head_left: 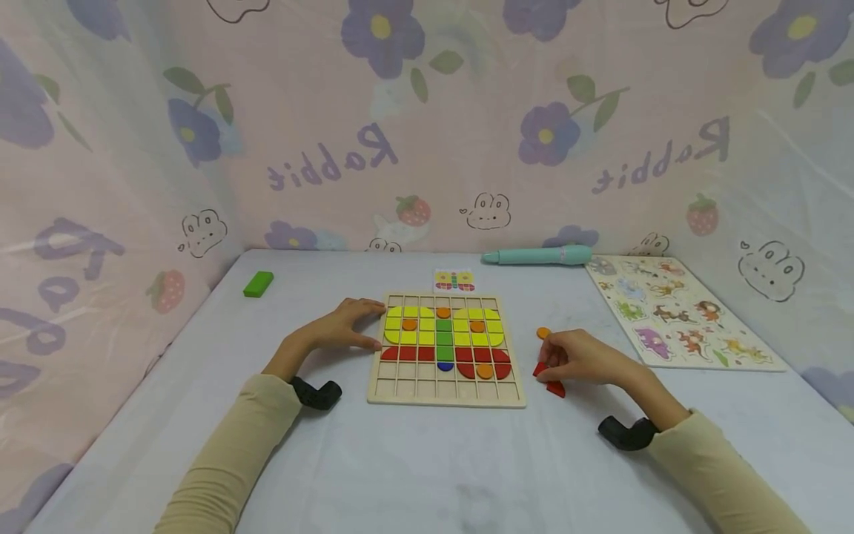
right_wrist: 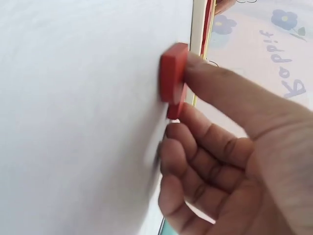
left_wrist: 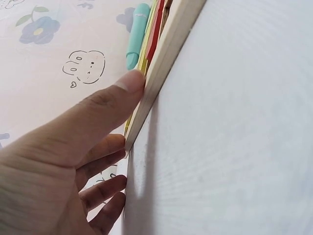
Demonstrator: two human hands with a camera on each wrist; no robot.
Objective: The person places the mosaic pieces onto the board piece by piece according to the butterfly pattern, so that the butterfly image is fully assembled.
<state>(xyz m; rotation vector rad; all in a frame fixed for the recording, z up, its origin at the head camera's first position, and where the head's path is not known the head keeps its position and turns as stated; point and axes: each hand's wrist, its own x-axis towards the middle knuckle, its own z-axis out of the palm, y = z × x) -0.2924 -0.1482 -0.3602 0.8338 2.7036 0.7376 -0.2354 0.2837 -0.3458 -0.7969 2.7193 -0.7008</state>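
Note:
A wooden grid board (head_left: 403, 388) lies mid-table with flat coloured pieces in a butterfly-like pattern: yellow wings, a green column, red and orange pieces, and a blue one below the green. My left hand (head_left: 342, 326) rests at the board's left side, thumb (left_wrist: 129, 83) touching its edge, fingers loosely extended. Right of the board, my right hand (head_left: 579, 357) pinches a small red piece (head_left: 540, 368) low over the table between thumb and forefinger. A second red piece (right_wrist: 172, 73), with a curved side, lies beside the thumb. Just beyond the fingers is an orange disc (head_left: 543, 333).
A small pattern card (head_left: 455, 281) lies behind the board. At the back is a teal pen-shaped object (head_left: 537, 256). An animal-picture board (head_left: 687, 311) sits at the right, and a green block (head_left: 258, 284) at the far left. Patterned cloth (head_left: 440, 148) surrounds the table.

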